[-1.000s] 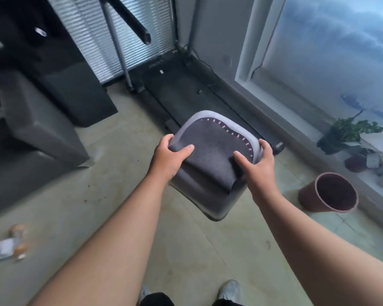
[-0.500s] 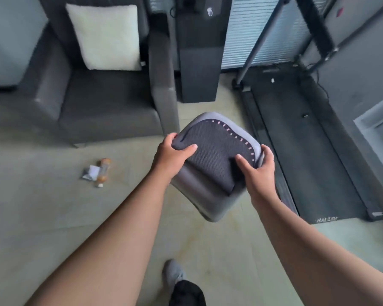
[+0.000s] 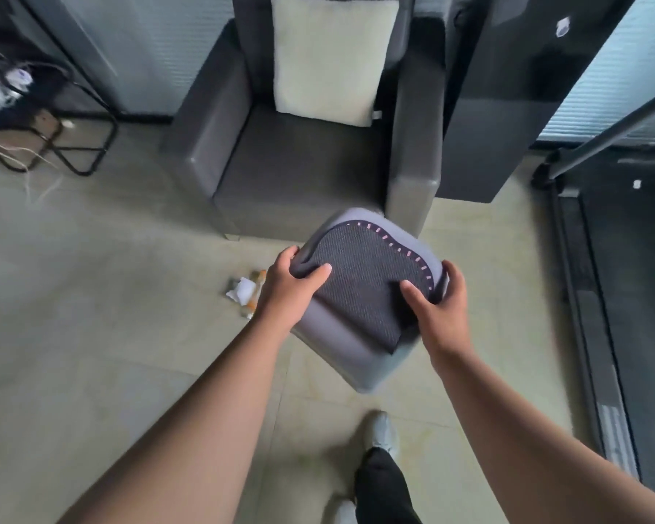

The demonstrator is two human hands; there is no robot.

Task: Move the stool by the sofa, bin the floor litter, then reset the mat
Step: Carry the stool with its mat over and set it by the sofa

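Observation:
I hold a grey stool [image 3: 363, 296] with a dark textured seat pad and pink stitch marks, lifted off the floor and tilted. My left hand [image 3: 294, 287] grips its left edge, thumb on the pad. My right hand [image 3: 437, 304] grips its right edge. The stool hangs just in front of the dark grey sofa chair [image 3: 303, 160], near its right armrest. Floor litter [image 3: 246, 293], a crumpled white wrapper with an orange piece, lies on the tiles left of my left hand. No mat can be seen.
A cream cushion [image 3: 329, 58] leans on the sofa back. A black cabinet [image 3: 507, 107] stands right of the sofa, and a treadmill [image 3: 621, 296] runs along the right. A black wire stand [image 3: 72, 145] with cables is at the far left. My shoe [image 3: 380, 434] is below the stool.
The view has swung left from the treadmill and window to the sofa. The stool, still gripped in both hands, has come close to the sofa's front; the litter now lies beside my left hand.

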